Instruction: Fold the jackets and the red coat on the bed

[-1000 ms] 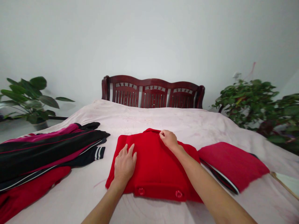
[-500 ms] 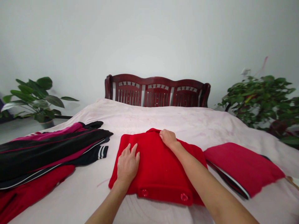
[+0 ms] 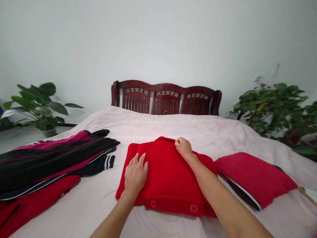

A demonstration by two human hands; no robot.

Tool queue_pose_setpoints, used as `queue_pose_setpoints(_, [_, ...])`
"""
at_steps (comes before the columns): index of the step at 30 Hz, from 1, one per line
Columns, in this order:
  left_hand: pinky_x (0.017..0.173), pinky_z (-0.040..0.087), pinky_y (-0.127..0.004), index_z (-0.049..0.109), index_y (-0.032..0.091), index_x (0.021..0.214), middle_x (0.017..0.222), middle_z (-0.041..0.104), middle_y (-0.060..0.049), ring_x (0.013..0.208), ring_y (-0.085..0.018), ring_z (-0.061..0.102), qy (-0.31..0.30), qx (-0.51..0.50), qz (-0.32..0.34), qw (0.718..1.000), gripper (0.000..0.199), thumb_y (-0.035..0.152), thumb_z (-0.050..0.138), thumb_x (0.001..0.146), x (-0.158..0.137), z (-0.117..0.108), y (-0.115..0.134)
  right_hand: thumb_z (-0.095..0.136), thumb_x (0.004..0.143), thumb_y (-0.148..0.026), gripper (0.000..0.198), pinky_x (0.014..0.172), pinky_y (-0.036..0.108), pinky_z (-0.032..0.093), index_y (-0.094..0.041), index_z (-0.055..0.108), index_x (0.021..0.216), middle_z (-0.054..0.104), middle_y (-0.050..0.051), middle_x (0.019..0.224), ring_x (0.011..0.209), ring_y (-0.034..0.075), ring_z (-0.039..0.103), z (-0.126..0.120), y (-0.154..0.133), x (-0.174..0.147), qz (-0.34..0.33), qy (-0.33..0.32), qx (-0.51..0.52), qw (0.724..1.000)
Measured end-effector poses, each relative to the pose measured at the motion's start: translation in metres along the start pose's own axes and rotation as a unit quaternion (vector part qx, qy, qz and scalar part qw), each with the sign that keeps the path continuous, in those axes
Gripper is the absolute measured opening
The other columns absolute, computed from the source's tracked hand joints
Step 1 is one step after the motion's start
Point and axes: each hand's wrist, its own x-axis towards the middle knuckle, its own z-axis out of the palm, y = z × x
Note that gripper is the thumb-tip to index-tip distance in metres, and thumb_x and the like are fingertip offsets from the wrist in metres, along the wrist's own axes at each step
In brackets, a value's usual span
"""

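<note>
A folded red coat (image 3: pixel 163 172) lies on the bed in front of me, its two-buttoned flap at the near edge. My left hand (image 3: pixel 135 172) rests on the coat's left side, palm down with the fingers apart. At the far edge, by the raised collar, my right hand (image 3: pixel 183 146) is closed in a pinch on the red cloth. The fingertips of that hand are partly hidden. My right forearm crosses over the coat's right part.
A pile of dark, magenta and red garments (image 3: pixel 56 155) lies to the left. On the right is a folded crimson garment (image 3: pixel 255 177) with a white-edged dark lining. A pale bedsheet (image 3: pixel 198 130) covers the bed. Beyond it stands a dark wooden headboard (image 3: pixel 165 87), with plants (image 3: pixel 274 112) at both sides.
My right hand has slid a little to the right along the coat's far edge, still closed. My left hand has stayed in place on the coat.
</note>
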Motion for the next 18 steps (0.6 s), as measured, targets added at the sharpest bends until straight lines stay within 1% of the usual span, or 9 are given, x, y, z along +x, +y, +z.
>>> queue_pose_setpoints(2, [0.098, 0.048, -0.044, 0.050, 0.026, 0.142, 0.146, 0.050, -0.013, 0.127, -0.029, 0.052, -0.002, -0.001, -0.004, 1.000, 0.047, 0.038, 0.040, 0.098, 0.000, 0.000, 0.000, 0.039, 0.093, -0.026, 0.026, 0.060, 0.022, 0.046, -0.017, 0.062, 0.086, 0.068, 0.004, 0.069, 0.066, 0.014, 0.067, -0.003, -0.001, -0.009, -0.008, -0.037, 0.069, 0.997])
queue_pose_setpoints(4, [0.099, 0.048, -0.044, 0.050, 0.026, 0.142, 0.145, 0.051, -0.013, 0.127, -0.029, 0.052, -0.003, -0.001, -0.007, 1.000, 0.047, 0.038, 0.040, 0.097, 0.001, 0.000, 0.000, 0.044, 0.091, -0.028, 0.021, 0.056, 0.020, 0.046, -0.018, 0.061, 0.085, 0.064, -0.001, 0.061, 0.057, 0.012, 0.065, -0.004, -0.005, -0.021, -0.024, -0.074, 0.133, 0.988])
queue_pose_setpoints(7, [0.099, 0.047, -0.045, 0.051, 0.026, 0.141, 0.146, 0.051, -0.013, 0.127, -0.029, 0.052, -0.003, -0.003, -0.006, 1.000, 0.047, 0.038, 0.040, 0.097, 0.002, 0.001, 0.000, 0.049, 0.089, -0.037, 0.023, 0.052, 0.020, 0.047, -0.019, 0.060, 0.083, 0.064, -0.002, 0.061, 0.052, 0.010, 0.062, -0.007, -0.013, -0.044, -0.045, -0.108, 0.221, 0.968])
queue_pose_setpoints(9, [0.101, 0.046, -0.045, 0.052, 0.025, 0.140, 0.145, 0.051, -0.013, 0.127, -0.028, 0.053, 0.002, -0.006, -0.003, 1.000, 0.046, 0.037, 0.040, 0.097, 0.001, 0.002, -0.001, 0.057, 0.083, -0.044, 0.026, 0.051, 0.020, 0.048, -0.018, 0.060, 0.081, 0.066, -0.001, 0.067, 0.051, 0.010, 0.061, -0.010, -0.019, -0.059, -0.038, -0.129, 0.332, 0.934])
queue_pose_setpoints(11, [0.104, 0.044, -0.045, 0.054, 0.023, 0.138, 0.145, 0.051, -0.013, 0.128, -0.028, 0.051, 0.025, -0.011, 0.006, 1.000, 0.045, 0.035, 0.041, 0.097, 0.000, 0.003, -0.003, 0.067, 0.075, -0.048, 0.031, 0.050, 0.021, 0.047, -0.018, 0.061, 0.080, 0.067, 0.000, 0.071, 0.052, 0.009, 0.061, -0.012, -0.025, -0.072, -0.016, -0.151, 0.441, 0.884])
queue_pose_setpoints(12, [0.106, 0.042, -0.045, 0.055, 0.023, 0.137, 0.145, 0.051, -0.012, 0.130, -0.028, 0.050, 0.044, -0.019, 0.015, 0.999, 0.043, 0.033, 0.042, 0.097, -0.001, 0.003, -0.004, 0.071, 0.071, -0.049, 0.034, 0.050, 0.021, 0.046, -0.017, 0.063, 0.081, 0.068, 0.001, 0.071, 0.053, 0.010, 0.060, -0.012, -0.027, -0.079, -0.002, -0.159, 0.475, 0.866])
queue_pose_setpoints(13, [0.108, 0.040, -0.045, 0.056, 0.023, 0.135, 0.145, 0.051, -0.011, 0.131, -0.028, 0.049, 0.063, -0.032, 0.028, 0.997, 0.042, 0.030, 0.044, 0.096, -0.002, 0.003, -0.005, 0.073, 0.069, -0.049, 0.036, 0.050, 0.021, 0.046, -0.016, 0.064, 0.081, 0.068, 0.001, 0.070, 0.053, 0.010, 0.060, -0.013, -0.030, -0.084, 0.009, -0.165, 0.490, 0.856])
queue_pose_setpoints(16, [0.110, 0.040, -0.042, 0.061, 0.024, 0.129, 0.138, 0.058, -0.008, 0.127, -0.024, 0.052, 0.097, -0.126, 0.087, 0.984, 0.037, 0.026, 0.048, 0.094, -0.006, -0.003, -0.005, 0.077, 0.065, -0.051, 0.040, 0.051, 0.021, 0.045, -0.015, 0.067, 0.081, 0.070, 0.003, 0.071, 0.053, 0.009, 0.060, -0.013, -0.038, -0.100, 0.028, -0.180, 0.505, 0.844])
queue_pose_setpoints(18, [0.106, 0.044, -0.038, 0.065, 0.025, 0.121, 0.125, 0.065, -0.006, 0.117, -0.021, 0.058, 0.079, -0.235, 0.122, 0.961, 0.032, 0.025, 0.051, 0.093, -0.008, -0.010, 0.000, 0.079, 0.063, -0.052, 0.042, 0.051, 0.021, 0.044, -0.015, 0.067, 0.079, 0.070, 0.003, 0.071, 0.053, 0.009, 0.059, -0.012, -0.042, -0.108, 0.032, -0.194, 0.512, 0.837])
